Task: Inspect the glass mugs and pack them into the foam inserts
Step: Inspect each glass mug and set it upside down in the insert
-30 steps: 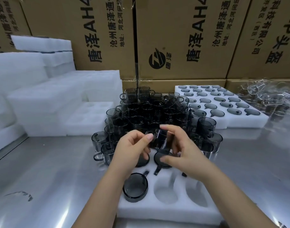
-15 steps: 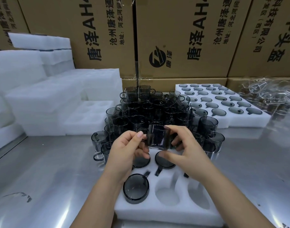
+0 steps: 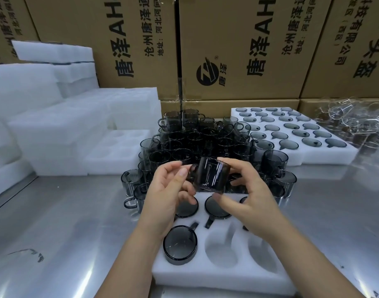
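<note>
Both forearms come in from 6 o'clock and meet over the near foam insert [image 3: 216, 274]; the left hand [image 3: 167, 194] pinches the handle side of a smoky glass mug [image 3: 212, 177] between thumb and curled fingers; the right hand [image 3: 248, 198] grips the opposite side, forefinger arched over the top, thumb beneath, the other fingers loosely spread. The glass mug hangs tilted, clear of the foam, above the insert's far row.

On the steel worktop [image 3: 66, 222], the insert's near row holds a seated mug [image 3: 180, 244] at 7 o'clock, standing proud of the foam; two hollow pockets [image 3: 223, 248] lie beside it toward 5 o'clock. In the far row, directly under the hands, two dark discs [image 3: 216, 208] sit in their pockets.

Past the hands at 12 o'clock the mug pile [image 3: 195, 143] stands crowded in tiers; at 1 o'clock a filled foam tray [image 3: 326, 157] shows rows of grey rounds; at 2 o'clock lies a heap of clear glassware [image 3: 356, 121]; from 9 to 10 o'clock rise white foam stacks [image 3: 55, 125]; printed cardboard boxes [image 3: 238, 50] wall the back.

The left hand covers part of one far-row disc; the right hand hides most of that row's right pocket; which way the glass mug's mouth faces is unclear; the clear glassware is too blurred to tell apart.
</note>
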